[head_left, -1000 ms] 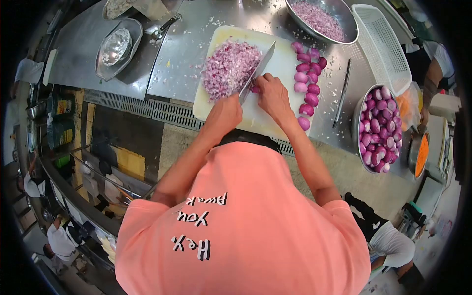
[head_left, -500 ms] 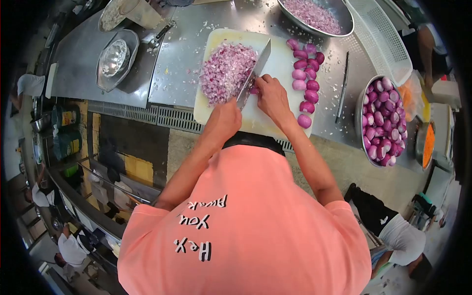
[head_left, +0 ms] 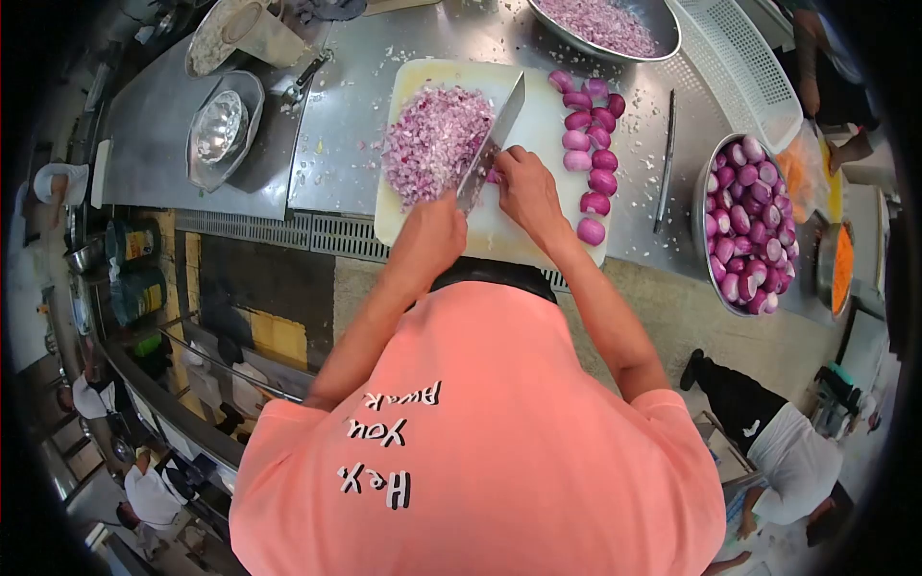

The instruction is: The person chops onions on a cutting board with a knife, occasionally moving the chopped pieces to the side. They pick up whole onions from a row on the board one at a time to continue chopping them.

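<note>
While the left hand (head_left: 434,223) wraps its fingers tight round the handle of a knife (head_left: 494,134), the blade stands edge-down on the white board (head_left: 523,240), pointing to 1 o'clock. The right hand (head_left: 525,184) sits just beside the blade at its 3 o'clock, fingers curled narrow, pinning a mostly hidden onion (head_left: 496,177) to the board's middle. A chopped heap (head_left: 432,130) lies at the blade's 9 o'clock, a row of peeled onions (head_left: 588,144) at the hand's 2 o'clock, a full bowl (head_left: 699,226) on the worktop (head_left: 355,106) at 3 o'clock
</note>
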Tool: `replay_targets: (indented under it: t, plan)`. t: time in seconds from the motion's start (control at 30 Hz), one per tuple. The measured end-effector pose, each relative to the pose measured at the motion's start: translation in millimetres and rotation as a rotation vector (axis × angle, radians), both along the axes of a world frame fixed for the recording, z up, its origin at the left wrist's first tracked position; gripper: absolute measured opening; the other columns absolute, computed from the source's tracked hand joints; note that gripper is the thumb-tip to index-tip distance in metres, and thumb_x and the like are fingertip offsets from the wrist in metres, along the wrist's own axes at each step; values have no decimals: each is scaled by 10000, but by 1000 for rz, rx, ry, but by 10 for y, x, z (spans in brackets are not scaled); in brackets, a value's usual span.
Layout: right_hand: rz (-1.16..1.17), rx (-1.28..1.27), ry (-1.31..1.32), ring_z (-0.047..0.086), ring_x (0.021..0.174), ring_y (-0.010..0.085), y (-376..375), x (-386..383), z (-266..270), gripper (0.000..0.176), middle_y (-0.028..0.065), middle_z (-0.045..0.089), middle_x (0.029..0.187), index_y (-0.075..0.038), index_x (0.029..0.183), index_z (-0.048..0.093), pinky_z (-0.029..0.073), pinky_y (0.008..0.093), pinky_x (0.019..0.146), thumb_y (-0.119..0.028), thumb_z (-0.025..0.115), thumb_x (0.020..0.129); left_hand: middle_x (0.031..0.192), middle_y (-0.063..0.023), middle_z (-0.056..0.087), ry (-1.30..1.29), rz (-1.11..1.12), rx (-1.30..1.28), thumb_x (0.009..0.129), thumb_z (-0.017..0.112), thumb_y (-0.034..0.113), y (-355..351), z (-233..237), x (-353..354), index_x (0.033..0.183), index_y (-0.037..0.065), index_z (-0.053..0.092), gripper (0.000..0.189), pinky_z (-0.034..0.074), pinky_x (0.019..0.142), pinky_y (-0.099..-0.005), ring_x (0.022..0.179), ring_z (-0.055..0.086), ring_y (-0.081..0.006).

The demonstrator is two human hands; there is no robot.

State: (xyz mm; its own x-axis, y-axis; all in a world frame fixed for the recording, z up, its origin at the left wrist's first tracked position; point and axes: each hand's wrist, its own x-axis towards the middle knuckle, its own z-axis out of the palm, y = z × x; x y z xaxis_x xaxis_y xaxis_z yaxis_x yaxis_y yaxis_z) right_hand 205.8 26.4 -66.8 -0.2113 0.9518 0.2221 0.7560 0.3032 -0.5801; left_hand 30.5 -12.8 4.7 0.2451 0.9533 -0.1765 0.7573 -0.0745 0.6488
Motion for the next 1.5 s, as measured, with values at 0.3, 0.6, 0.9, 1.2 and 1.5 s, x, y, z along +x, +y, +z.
replay_targets:
  t: [0.3,0.6,0.9,1.2,1.5]
  plan:
    - [-15,30,71,567,859,367,1,9,-22,163,159,569,901,-14,926,583,479,465,731,32,560,772,801,-346,613,32,-17,-34,890,486,71,-5,54,62,935,-87,563,181,489,700,-547,798,620,-507]
    - [-36,42,111,567,863,376,-15,34,-87,140,165,566,896,-10,902,578,480,466,736,30,566,769,719,-326,577,30,0,-26,898,488,88,31,-168,164,893,-70,530,164,464,657,-524,729,600,-494]
    - [-54,29,152,574,855,379,-63,51,-79,124,169,573,869,1,875,586,485,466,740,45,570,761,732,-322,584,32,-8,18,897,514,89,27,-242,204,936,-73,544,169,457,669,-540,763,599,-502]
    - [-89,37,218,596,869,374,-175,68,-106,173,162,613,928,-20,926,629,499,457,744,39,578,772,675,-317,565,63,-42,97,891,518,64,127,-254,144,929,-75,530,145,443,614,-551,703,598,-495]
    - [-104,3,289,608,812,411,-115,-16,-126,156,196,602,898,5,901,631,504,471,710,63,576,767,702,-317,580,52,-24,74,883,532,63,148,-257,171,917,-66,549,134,449,638,-555,723,602,-494]
